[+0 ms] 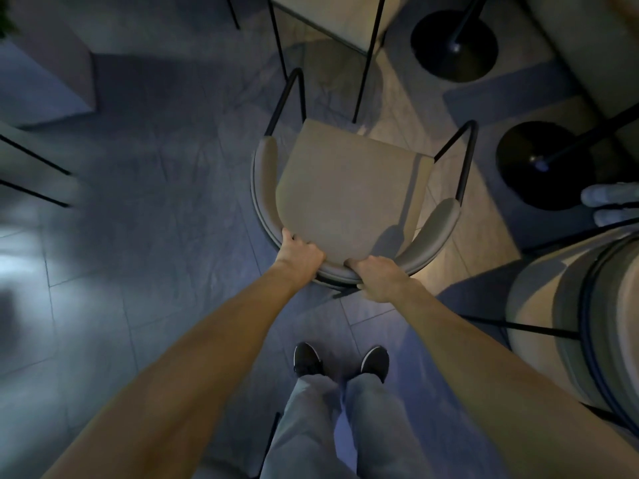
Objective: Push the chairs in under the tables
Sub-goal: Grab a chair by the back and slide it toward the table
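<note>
Now both of your hands are on the taupe padded chair [349,188] with the thin black metal frame, which stands straight ahead of your black shoes [306,361] on the grey tiled floor [155,202]. Your left hand [301,257] grips the rear curve of the chair's rounded backrest [439,223] on its left side, fingers curled over the top edge. Your right hand [380,278] holds the same curve just beside it, thumb lying over the rim and fingers wrapped round the outside. The two hands are near each other but apart. Beyond the chair's front edge stands the pale table [328,15] on thin black legs. The seat is fully in sight, short of the tabletop, and one of the table's near legs comes down right at the seat's front edge. To the chair's right sit two round black pedestal bases [453,46], a pair of pale shoes [608,198] and a second padded chair [553,323].
</note>
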The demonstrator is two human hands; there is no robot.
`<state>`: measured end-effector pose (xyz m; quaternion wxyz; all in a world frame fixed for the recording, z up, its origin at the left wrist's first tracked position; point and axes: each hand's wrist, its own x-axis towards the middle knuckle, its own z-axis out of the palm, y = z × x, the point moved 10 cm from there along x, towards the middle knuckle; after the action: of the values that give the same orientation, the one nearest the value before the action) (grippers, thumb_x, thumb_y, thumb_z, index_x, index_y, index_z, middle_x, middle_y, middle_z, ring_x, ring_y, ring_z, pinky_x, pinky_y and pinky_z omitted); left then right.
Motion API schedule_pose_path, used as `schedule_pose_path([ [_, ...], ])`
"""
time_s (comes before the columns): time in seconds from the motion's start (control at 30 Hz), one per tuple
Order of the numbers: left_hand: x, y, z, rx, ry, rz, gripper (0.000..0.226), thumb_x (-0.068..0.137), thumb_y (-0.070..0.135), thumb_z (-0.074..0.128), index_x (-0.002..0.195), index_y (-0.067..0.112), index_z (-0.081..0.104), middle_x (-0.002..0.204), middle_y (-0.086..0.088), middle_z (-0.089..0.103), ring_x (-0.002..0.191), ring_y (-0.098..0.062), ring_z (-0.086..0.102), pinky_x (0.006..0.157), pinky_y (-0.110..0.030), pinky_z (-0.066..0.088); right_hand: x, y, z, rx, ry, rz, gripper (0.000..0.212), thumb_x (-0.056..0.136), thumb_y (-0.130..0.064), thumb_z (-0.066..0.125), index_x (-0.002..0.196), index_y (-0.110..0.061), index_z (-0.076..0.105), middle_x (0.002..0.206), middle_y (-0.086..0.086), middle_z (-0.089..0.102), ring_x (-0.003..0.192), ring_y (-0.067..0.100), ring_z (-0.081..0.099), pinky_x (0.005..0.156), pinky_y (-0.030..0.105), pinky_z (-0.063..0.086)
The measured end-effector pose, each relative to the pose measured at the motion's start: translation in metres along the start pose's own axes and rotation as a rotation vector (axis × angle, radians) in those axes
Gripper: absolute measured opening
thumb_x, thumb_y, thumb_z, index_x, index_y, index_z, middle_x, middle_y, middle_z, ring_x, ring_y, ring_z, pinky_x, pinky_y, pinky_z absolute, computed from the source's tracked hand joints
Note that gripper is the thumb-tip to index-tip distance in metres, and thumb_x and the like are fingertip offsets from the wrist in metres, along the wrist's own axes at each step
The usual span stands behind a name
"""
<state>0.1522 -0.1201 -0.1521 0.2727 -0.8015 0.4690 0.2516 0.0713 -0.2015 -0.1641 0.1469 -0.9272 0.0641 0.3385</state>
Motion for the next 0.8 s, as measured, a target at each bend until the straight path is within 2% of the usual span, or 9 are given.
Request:
schedule_pose_path([
  [0.17,0.024,-0.006,-0.023,0.008,0.023,0.011,0.044,0.094,0.007,0.054,0.134,0.025,0.057,0.126,-0.003,0.064,0.125,-0.039,0.048,0.113,-0.070,0.016,0.012,0.022,-0.024,0.024,0.017,0.031,0.040,0.092,-0.016,0.061,0.131,-0.016,0.055,0.122,0.016,0.067,0.114,0.035,0.063,0.088,0.040,0.049],
  [0.47,0.090,-0.002,-0.093,0.029,0.038,0.059,0.046,0.095,0.005,0.053,0.137,0.024,0.053,0.131,-0.004,0.061,0.129,-0.038,0.046,0.113,-0.070,0.017,0.040,0.095,-0.068,0.060,0.032,0.053,0.039,0.091,-0.015,0.058,0.130,-0.018,0.056,0.121,0.013,0.068,0.114,0.034,0.064,0.088,0.039,0.049],
  [0.8,0.163,0.005,-0.162,0.021,0.020,0.095,0.050,0.093,0.005,0.057,0.139,0.025,0.054,0.132,-0.004,0.061,0.131,-0.038,0.045,0.115,-0.071,0.012,0.069,0.178,-0.117,0.025,0.013,0.090,0.041,0.096,-0.017,0.057,0.136,-0.018,0.051,0.125,0.012,0.066,0.116,0.033,0.063,0.088,0.038,0.049],
])
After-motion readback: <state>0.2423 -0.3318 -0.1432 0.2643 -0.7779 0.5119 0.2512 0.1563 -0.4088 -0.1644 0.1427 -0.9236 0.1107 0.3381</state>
